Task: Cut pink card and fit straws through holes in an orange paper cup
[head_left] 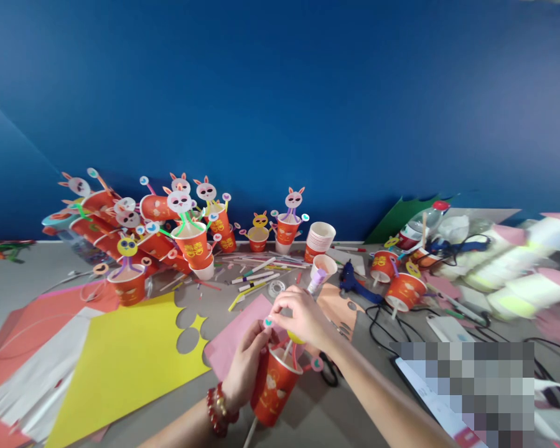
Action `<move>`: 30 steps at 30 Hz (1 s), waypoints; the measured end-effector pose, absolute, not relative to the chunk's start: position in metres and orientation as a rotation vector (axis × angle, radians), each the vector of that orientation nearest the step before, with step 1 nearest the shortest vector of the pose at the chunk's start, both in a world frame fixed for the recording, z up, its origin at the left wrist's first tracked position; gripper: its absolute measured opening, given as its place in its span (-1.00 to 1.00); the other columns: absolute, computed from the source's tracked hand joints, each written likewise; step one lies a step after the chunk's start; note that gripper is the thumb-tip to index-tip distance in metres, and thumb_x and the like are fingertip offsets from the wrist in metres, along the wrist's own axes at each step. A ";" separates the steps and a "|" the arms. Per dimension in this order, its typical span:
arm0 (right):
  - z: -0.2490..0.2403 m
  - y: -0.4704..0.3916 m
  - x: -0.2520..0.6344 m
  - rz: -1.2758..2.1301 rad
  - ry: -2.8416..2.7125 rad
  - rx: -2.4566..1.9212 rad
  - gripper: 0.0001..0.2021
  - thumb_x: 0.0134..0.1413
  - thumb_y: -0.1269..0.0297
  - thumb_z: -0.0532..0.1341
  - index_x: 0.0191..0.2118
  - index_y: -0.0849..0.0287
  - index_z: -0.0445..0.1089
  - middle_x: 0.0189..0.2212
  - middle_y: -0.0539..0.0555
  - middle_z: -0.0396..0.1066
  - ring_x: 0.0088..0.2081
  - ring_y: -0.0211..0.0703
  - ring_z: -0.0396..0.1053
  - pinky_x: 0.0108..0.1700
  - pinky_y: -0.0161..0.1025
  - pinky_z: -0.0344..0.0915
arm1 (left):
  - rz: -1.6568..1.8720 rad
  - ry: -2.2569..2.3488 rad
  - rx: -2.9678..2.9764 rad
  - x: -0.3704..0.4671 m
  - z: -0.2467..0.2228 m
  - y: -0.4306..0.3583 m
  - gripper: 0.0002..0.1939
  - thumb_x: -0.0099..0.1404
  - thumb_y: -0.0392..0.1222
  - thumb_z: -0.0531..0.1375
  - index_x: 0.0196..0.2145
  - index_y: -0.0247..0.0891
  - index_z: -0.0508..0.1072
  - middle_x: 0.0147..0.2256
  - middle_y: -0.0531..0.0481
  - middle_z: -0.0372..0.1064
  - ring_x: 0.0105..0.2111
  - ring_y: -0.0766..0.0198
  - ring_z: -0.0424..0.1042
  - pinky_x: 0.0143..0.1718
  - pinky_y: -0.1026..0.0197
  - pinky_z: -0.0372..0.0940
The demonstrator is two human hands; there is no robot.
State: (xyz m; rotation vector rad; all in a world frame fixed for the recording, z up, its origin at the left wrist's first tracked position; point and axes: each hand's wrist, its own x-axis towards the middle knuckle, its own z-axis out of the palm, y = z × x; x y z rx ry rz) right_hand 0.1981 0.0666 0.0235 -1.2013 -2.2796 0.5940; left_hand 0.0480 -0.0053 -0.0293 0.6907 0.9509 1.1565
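Observation:
A small white paper disc with a teal mark is pinched between the fingertips of both hands. My left hand, with red bead bracelets at its wrist, is closed on the disc's lower side, against a red paper cup. From above, my right hand is closed on the same disc. The cup leans to the right; a stick comes out of its bottom. A yellow piece and pink strips show at its mouth, partly hidden by my right hand. A pink disc stands out at the cup's right.
Cups with rabbit faces crowd the back left. Yellow paper lies at left, pink paper behind my left hand. Markers, stacked cups, a blue glue gun and black cables lie beyond and right.

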 end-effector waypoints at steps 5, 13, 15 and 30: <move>0.023 0.067 0.198 0.589 -2.295 -1.192 -0.86 0.06 0.41 0.37 -0.48 0.10 0.51 -0.42 -0.01 0.54 -0.24 -0.09 0.37 -0.15 -0.22 0.24 | 1.137 0.883 0.694 0.047 -0.030 -0.005 -0.72 0.26 0.05 0.26 -0.38 -0.23 0.41 -0.43 0.08 0.35 -0.42 0.29 0.29 -0.32 0.28 0.23; 0.022 0.065 0.197 0.542 -2.328 -1.185 -0.89 0.06 0.40 0.38 -0.45 0.11 0.51 -0.40 -0.01 0.54 -0.23 -0.10 0.38 -0.10 -0.19 0.21 | 1.141 0.881 0.712 0.048 -0.030 -0.007 -0.69 0.29 0.07 0.22 -0.40 -0.25 0.40 -0.44 0.08 0.31 -0.44 0.30 0.25 -0.35 0.28 0.22; 0.023 0.064 0.197 0.526 -2.349 -1.171 -0.90 0.06 0.38 0.37 -0.44 0.11 0.51 -0.39 0.00 0.54 -0.22 -0.09 0.39 -0.09 -0.17 0.20 | 1.147 0.891 0.725 0.048 -0.030 -0.007 -0.68 0.28 0.07 0.23 -0.41 -0.25 0.40 -0.44 0.08 0.30 -0.44 0.30 0.25 -0.34 0.28 0.21; 0.037 0.060 0.197 0.514 -2.357 -1.129 -0.88 0.06 0.42 0.37 -0.46 0.12 0.50 -0.42 -0.01 0.53 -0.27 -0.10 0.42 -0.08 -0.14 0.24 | 1.183 0.864 0.753 0.047 -0.034 -0.008 -0.72 0.33 0.02 0.20 -0.37 -0.27 0.43 -0.40 0.03 0.35 -0.37 0.27 0.32 -0.27 0.26 0.26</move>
